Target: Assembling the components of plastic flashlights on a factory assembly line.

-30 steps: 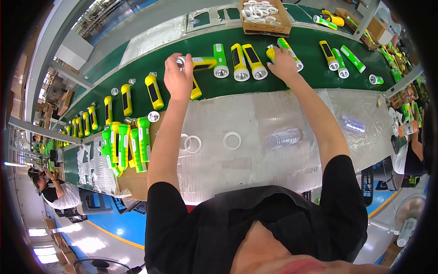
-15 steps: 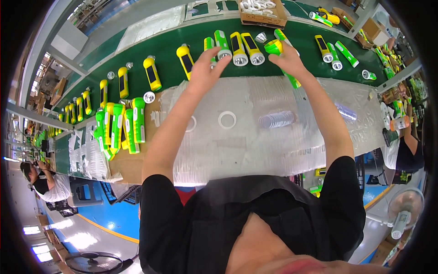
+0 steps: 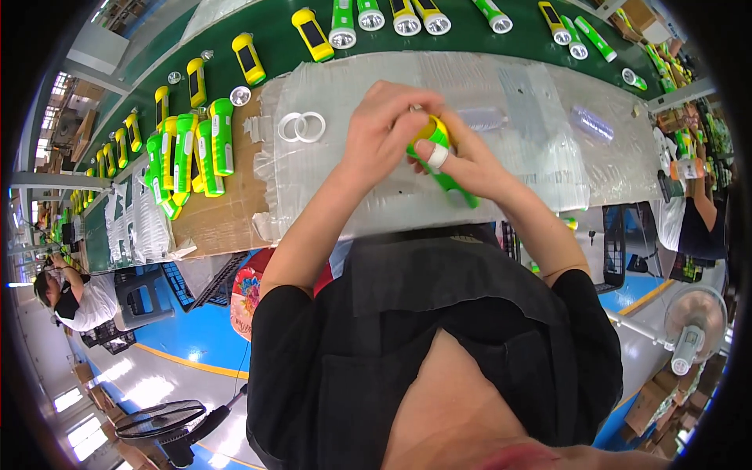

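A green and yellow flashlight (image 3: pixel 457 190) with an open head hangs tilted over the plastic-covered work surface (image 3: pixel 337 188). My right hand (image 3: pixel 470 160) is wrapped round it just below the head, and a white band shows at that thumb. My left hand (image 3: pixel 382 131) is closed at the rim of the head; a small part between its fingertips is mostly hidden. To the left of that hand lie two overlapping white rings (image 3: pixel 311 128). A row of clear round lenses (image 3: pixel 484 119) lies behind my right hand.
Finished-looking flashlights (image 3: pixel 247 59) line the green belt (image 3: pixel 219 70) at the back. Several more are piled (image 3: pixel 186 153) on cardboard at left, near a loose reflector (image 3: pixel 240 95). Another lens stack (image 3: pixel 593 124) lies at right. Co-workers sit at both sides.
Both hands have come back from the belt toward me, bringing the open-headed flashlight over the work surface. My left hand has closed at its head. The whole view has shifted.
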`<state>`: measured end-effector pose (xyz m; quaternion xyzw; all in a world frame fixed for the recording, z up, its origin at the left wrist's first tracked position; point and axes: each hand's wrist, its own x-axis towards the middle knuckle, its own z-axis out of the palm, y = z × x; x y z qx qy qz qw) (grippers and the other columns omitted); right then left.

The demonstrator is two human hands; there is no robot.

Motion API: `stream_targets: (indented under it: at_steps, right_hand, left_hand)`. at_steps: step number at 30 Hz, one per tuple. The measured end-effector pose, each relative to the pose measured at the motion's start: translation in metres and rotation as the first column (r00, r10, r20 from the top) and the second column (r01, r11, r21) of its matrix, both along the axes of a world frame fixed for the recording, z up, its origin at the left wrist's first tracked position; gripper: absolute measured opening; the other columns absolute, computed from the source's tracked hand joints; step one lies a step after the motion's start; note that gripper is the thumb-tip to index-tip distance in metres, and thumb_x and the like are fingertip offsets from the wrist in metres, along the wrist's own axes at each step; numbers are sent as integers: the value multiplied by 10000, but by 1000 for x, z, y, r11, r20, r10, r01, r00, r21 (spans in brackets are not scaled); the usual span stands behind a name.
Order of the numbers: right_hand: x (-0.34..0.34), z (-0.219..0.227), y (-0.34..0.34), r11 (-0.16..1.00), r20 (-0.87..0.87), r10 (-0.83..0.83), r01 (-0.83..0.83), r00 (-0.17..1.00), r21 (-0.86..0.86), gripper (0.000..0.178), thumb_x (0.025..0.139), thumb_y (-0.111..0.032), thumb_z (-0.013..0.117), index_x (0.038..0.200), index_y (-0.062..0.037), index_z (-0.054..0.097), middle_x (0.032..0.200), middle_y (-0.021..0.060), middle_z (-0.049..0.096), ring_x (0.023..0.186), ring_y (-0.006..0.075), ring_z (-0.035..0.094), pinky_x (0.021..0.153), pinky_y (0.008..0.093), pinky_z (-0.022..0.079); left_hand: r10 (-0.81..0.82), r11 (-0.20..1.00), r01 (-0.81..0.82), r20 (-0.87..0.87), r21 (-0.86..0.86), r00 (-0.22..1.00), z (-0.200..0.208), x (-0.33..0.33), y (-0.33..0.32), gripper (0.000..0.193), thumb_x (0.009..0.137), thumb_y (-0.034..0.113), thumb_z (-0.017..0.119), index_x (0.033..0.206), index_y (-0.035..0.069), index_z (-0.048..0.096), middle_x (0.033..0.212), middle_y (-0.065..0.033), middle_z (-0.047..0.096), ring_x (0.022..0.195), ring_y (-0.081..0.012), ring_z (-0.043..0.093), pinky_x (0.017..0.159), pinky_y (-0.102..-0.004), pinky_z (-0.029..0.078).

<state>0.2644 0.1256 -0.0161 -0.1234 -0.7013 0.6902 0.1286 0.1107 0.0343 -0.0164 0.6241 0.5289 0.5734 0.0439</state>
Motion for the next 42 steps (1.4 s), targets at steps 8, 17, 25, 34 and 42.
stream_targets:
  at_steps: [8, 17, 25, 34, 42]
  right_hand:
    - [21, -20, -29, 935, -69, -29, 2, 997, -356, 395, 986, -324, 556, 1247, -37, 479, 993, 86, 589, 800, 156, 608, 683, 297, 505]
    - [55, -28, -3, 799, 38, -387, 355, 921, -484, 451, 977, -441, 501, 1278, -107, 474, 881, 128, 612, 730, 196, 596, 660, 330, 498]
    - [56, -20, 1, 834, 23, -330, 303, 944, -461, 423, 981, -385, 515, 1274, -81, 491, 869, 120, 618, 733, 177, 597, 657, 315, 497]
    - [27, -8, -8, 912, -79, -80, 41, 994, -409, 436, 964, -302, 576, 1280, -21, 471, 972, 105, 605, 793, 172, 629, 678, 299, 518]
    - [16, -21, -16, 894, -72, 42, -69, 997, -442, 429, 979, -323, 555, 1293, -50, 452, 1003, 86, 585, 790, 168, 613, 670, 300, 514]
  left_hand:
    - [-124, 991, 121, -63, -52, 990, -18, 28, -9, 383, 1000, 280, 369, 1162, 80, 652, 1164, -105, 653, 1114, -303, 570, 978, -405, 369]
    - [133, 931, -232, -329, -281, 935, -88, 14, 55, 525, 805, 357, 720, 1208, 40, 608, 1152, -149, 613, 1105, -343, 540, 932, -433, 431]
    - [80, 932, -39, 100, -359, 992, -61, 10, 42, 492, 784, 279, 771, 1201, 59, 632, 1088, -100, 593, 1005, -259, 551, 845, -359, 452]
    - [-134, 966, 121, -44, -227, 990, -10, 24, -19, 375, 973, 218, 477, 1300, 71, 589, 1202, -128, 505, 1089, -265, 476, 931, -361, 410]
    - [-81, 989, 77, -25, -128, 996, -30, 29, -28, 410, 991, 214, 372, 1257, -7, 592, 1305, -172, 493, 1159, -285, 483, 978, -365, 411]
